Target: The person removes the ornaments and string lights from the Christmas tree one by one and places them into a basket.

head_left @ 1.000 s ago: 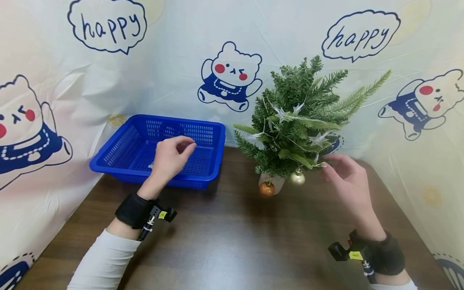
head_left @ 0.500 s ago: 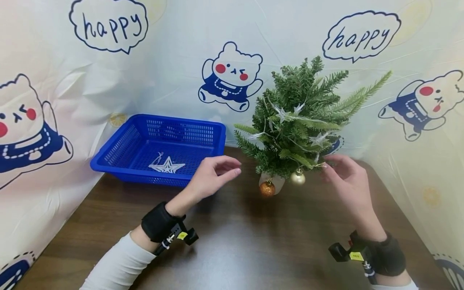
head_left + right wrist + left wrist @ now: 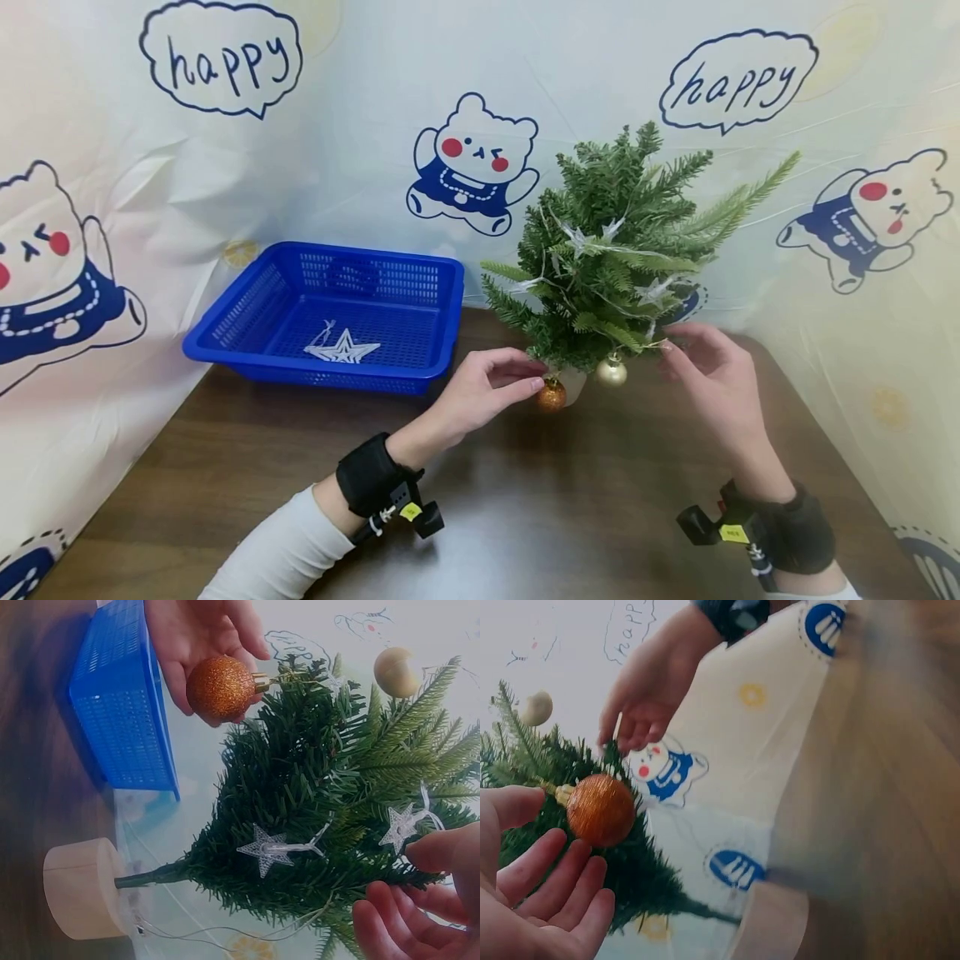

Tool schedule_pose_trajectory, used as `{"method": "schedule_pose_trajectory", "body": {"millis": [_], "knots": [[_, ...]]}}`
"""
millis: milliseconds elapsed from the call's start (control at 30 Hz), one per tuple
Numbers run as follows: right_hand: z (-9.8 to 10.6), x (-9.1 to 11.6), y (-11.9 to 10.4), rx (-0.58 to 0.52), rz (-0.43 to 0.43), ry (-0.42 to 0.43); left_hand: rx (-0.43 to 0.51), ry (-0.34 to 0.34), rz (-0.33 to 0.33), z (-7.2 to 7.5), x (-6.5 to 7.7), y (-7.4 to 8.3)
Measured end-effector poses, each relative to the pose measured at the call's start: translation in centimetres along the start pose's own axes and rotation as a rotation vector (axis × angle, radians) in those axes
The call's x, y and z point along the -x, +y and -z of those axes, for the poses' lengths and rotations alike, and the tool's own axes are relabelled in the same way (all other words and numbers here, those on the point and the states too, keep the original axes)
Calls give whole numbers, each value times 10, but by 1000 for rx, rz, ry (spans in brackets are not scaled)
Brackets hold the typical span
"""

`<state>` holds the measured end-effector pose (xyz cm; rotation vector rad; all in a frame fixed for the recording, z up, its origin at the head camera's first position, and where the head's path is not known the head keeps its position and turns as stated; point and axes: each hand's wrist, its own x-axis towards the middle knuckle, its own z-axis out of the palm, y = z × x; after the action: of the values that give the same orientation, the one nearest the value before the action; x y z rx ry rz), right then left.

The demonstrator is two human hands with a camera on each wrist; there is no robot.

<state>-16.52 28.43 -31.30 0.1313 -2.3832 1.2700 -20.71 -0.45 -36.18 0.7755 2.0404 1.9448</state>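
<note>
Left hand [image 3: 483, 392] moved beside orange bauble [image 3: 551, 397], loosely relaxed, right hand [image 3: 717, 383] pinching tree branch [image 3: 390, 875], white star [image 3: 347, 351] inside blue basket [image 3: 405, 327]

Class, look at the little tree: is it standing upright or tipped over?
Upright. The head view shows the tree rising above its pale base, which stands on the table.

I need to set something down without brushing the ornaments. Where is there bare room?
Wooden tabletop: the broad stretch between the left forearm and right forearm, before the Christmas tree. A smaller patch lies in front of the blue basket, left of the left forearm. Crowded: the tree's lower edge, with the glittery orange bauble, left hand, gold bauble and right hand.
</note>
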Motion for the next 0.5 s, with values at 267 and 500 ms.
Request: {"method": "schedule_pose_trajectory", "body": {"millis": [267,500], "knots": [[0,0,0,23,-13,5,45,19,46,-16,-3,-2],[0,0,1,-17,-7,2,101,89,14,-22,-3,-2]]}}
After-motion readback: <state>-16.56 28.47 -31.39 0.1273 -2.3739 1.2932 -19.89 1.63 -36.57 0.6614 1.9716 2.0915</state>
